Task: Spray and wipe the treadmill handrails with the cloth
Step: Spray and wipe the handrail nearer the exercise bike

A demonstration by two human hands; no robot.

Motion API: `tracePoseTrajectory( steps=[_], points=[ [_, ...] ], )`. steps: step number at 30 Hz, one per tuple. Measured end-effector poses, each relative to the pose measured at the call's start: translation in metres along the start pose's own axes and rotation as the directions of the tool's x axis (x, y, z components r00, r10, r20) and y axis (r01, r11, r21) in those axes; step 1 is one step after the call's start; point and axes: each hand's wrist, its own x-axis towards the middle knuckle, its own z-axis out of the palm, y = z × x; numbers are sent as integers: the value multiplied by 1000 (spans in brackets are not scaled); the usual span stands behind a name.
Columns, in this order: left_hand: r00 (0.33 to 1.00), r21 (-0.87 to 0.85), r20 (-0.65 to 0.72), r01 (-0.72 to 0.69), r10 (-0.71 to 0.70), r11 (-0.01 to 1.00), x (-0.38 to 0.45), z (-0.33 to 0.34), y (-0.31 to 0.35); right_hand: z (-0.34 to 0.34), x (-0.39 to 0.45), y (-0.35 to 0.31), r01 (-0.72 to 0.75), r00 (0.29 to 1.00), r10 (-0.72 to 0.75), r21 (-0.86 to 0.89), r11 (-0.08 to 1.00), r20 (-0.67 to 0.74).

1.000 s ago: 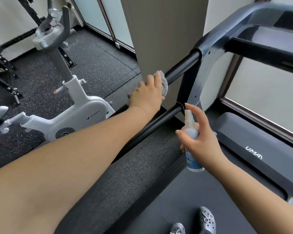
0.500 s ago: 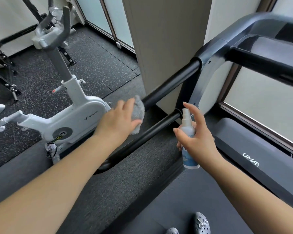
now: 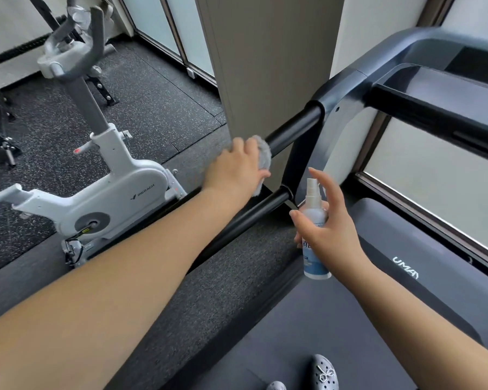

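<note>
The treadmill's black left handrail (image 3: 296,125) slants up to the grey console frame (image 3: 347,88). My left hand (image 3: 234,170) is wrapped around the rail with a grey fluffy cloth (image 3: 264,159) pressed between palm and rail. A second black bar (image 3: 248,218) runs lower, partly hidden by my left forearm. My right hand (image 3: 330,235) holds a small white spray bottle (image 3: 314,240) with a blue label upright, index finger raised above its nozzle, just right of the lower bar.
A white exercise bike (image 3: 110,192) stands on the speckled rubber floor to the left. A beige pillar (image 3: 265,66) rises behind the rail. The treadmill's front cover (image 3: 423,266) and frosted window (image 3: 434,175) lie to the right. My grey clogs (image 3: 323,372) stand on the belt.
My left hand slid the cloth down the handrail toward me, then back up toward the console. My right hand with the bottle stayed nearly in place.
</note>
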Motion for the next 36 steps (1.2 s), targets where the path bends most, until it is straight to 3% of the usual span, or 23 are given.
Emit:
tracePoseTrajectory(
  steps=[6, 15, 22, 28, 30, 34, 36],
  points=[
    [995, 112, -76, -51, 60, 992, 44, 6, 44, -9, -3, 8, -17, 1000, 17, -2, 1000, -21],
    [995, 62, -50, -81, 84, 995, -50, 5, -35, -5, -9, 1, -20, 1000, 20, -13, 1000, 4],
    [998, 46, 40, 44, -46, 998, -115, 0, -79, -13, -16, -20, -6, 1000, 7, -14, 1000, 30],
    [969, -42, 197, 160, -149, 986, -121, -22, -83, -30, -23, -38, 2, 999, -1, -17, 1000, 33],
    [976, -96, 147, 177, -162, 980, -116, -36, -71, -38, -24, -42, 13, 1000, -13, -22, 1000, 23],
    [986, -203, -108, 106, -130, 973, -110, -57, -33, -55, -28, -49, 39, 999, -39, -39, 998, -12],
    [985, -264, -116, 91, -126, 960, -110, -62, -12, -65, -32, -52, 34, 999, -35, -38, 999, -20]
  ],
)
